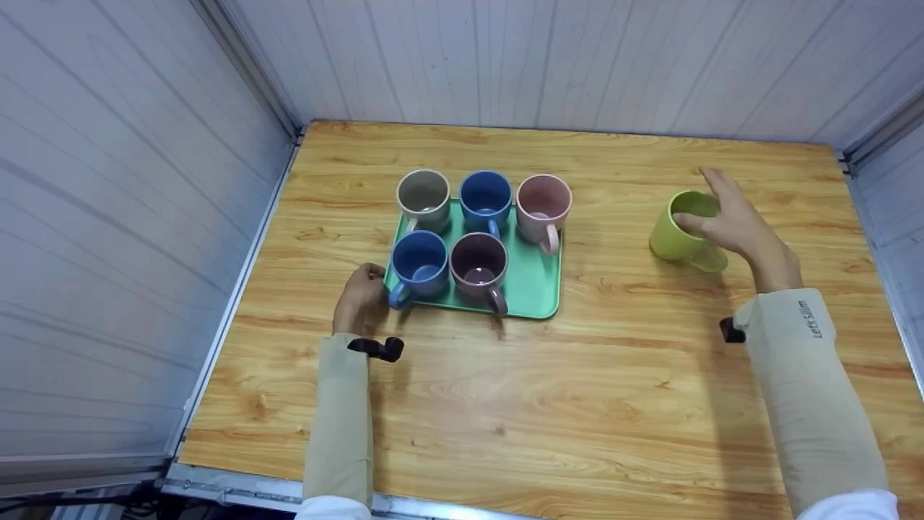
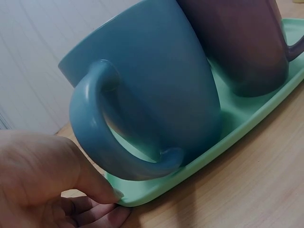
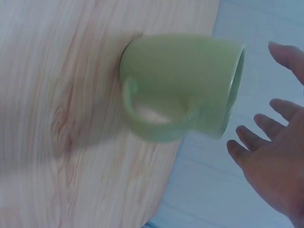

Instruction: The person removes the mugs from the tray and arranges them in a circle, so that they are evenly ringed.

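My left hand (image 1: pixel 360 295) pinches the near left corner of a green tray (image 1: pixel 538 289); in the left wrist view the thumb lies on the rim with the fingers curled below. Closest to that hand is a blue mug (image 2: pixel 156 80), its handle pointing at me. Beside it on the tray stands a dark purple mug (image 1: pixel 478 271). A grey mug (image 1: pixel 424 202), another blue mug (image 1: pixel 486 202) and a pink mug (image 1: pixel 543 209) form the back row. Over to the right, a yellow-green mug (image 3: pixel 180 71) stands upright on the table. My right hand (image 1: pixel 743 227) hovers by its rim, fingers spread and holding nothing.
The wooden table (image 1: pixel 505 433) carries the tray and mugs. White panel walls (image 1: pixel 505 65) rise behind it and at both sides. A metal edge (image 1: pixel 238 485) runs along the table's front.
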The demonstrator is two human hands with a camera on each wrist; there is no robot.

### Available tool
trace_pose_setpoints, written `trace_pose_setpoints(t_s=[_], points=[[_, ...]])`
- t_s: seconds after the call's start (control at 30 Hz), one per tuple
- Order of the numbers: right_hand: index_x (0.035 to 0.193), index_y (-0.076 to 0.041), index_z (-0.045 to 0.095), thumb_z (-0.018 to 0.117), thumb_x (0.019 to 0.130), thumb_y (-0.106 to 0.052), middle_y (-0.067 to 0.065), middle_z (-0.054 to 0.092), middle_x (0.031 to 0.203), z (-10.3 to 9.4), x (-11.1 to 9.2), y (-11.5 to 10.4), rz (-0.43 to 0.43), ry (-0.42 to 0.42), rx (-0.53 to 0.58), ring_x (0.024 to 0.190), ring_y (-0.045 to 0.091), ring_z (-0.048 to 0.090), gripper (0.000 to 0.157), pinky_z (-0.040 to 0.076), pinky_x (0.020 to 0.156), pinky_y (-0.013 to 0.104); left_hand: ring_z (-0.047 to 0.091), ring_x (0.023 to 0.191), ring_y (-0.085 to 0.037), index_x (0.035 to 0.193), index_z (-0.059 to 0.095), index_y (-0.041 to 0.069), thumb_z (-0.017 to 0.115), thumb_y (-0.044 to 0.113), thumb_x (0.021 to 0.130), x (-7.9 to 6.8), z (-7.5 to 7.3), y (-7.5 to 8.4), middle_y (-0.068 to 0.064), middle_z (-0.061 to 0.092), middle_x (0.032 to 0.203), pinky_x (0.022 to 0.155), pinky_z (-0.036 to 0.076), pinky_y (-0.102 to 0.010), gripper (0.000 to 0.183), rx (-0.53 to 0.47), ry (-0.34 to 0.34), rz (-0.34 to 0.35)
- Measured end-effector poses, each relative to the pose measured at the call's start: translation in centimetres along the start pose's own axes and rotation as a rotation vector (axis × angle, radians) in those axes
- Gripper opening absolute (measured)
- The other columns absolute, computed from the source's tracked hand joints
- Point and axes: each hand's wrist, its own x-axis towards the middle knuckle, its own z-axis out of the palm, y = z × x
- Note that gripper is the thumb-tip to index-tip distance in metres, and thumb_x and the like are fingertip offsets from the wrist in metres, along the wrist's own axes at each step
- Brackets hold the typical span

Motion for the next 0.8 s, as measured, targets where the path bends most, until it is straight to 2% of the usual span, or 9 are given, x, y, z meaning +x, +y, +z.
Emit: trace_pose_setpoints(t_s=[0.13, 0.27, 0.37, 0.47, 0.57, 0.8], points=[[0.155, -0.015, 0.002, 0.062, 0.090, -0.043, 0.016, -0.004, 0.160, 0.7, 0.4, -1.2, -0.045, 0.038, -0.015, 0.145, 0.040, -0.003, 0.092, 0.005, 0.110, 0.066, 0.045, 0.117, -0.028, 0.128, 0.045, -0.002, 0.044, 0.013, 0.095, 0.2, -0.1, -0.1, -0.019, 0.046, 0.131, 0.097, 0.038, -0.038, 0.036, 0.003, -0.004, -0.009], [0.155, -0.019, 0.002, 0.063, 0.090, -0.041, 0.013, -0.006, 0.160, 1.6, 0.8, -2.3, -0.070, 0.042, 0.021, 0.146, 0.037, -0.005, 0.091, 0.004, 0.111, 0.064, 0.043, 0.119, -0.029, 0.127, 0.046, -0.001, 0.044, 0.013, 0.095, 0.1, -0.1, -0.1, -0.019, 0.046, 0.132, 0.102, 0.037, -0.040, 0.035, -0.001, -0.001, -0.010], [0.155, -0.019, 0.003, 0.063, 0.089, -0.042, 0.013, -0.005, 0.160, 2.2, 1.2, -3.1, -0.096, 0.049, 0.036, 0.146, 0.036, -0.005, 0.092, 0.004, 0.112, 0.063, 0.043, 0.120, -0.029, 0.125, 0.047, 0.001, 0.046, 0.011, 0.094, -0.1, 0.0, 0.0, -0.017, 0.046, 0.130, 0.103, 0.035, -0.040, 0.033, -0.037, 0.009, -0.025], [0.155, -0.016, 0.008, 0.064, 0.088, -0.043, 0.015, 0.001, 0.160, 2.9, 1.4, -3.8, -0.127, 0.067, 0.037, 0.146, 0.037, 0.000, 0.091, 0.007, 0.112, 0.063, 0.042, 0.119, -0.028, 0.123, 0.047, 0.002, 0.048, 0.010, 0.093, -0.2, 0.2, 0.1, -0.016, 0.046, 0.128, 0.103, 0.035, -0.040, 0.031, -0.099, 0.012, -0.045], [0.154, -0.013, 0.013, 0.066, 0.087, -0.042, 0.016, 0.007, 0.159, 3.7, 1.7, -4.5, -0.155, 0.090, 0.045, 0.146, 0.037, 0.005, 0.090, 0.010, 0.112, 0.062, 0.041, 0.118, -0.027, 0.123, 0.046, 0.004, 0.046, 0.012, 0.095, -0.2, 0.3, 0.1, -0.015, 0.045, 0.126, 0.103, 0.034, -0.040, 0.029, -0.117, 0.009, -0.060], [0.152, -0.011, 0.020, 0.070, 0.084, -0.040, 0.014, 0.019, 0.157, 5.6, 2.3, -5.6, -0.213, 0.136, 0.095, 0.144, 0.035, 0.016, 0.090, 0.014, 0.113, 0.058, 0.041, 0.117, -0.027, 0.128, 0.044, 0.003, 0.039, 0.012, 0.098, -0.1, 0.1, -0.1, -0.016, 0.044, 0.130, 0.101, 0.035, -0.041, 0.033, -0.053, -0.003, -0.052]])
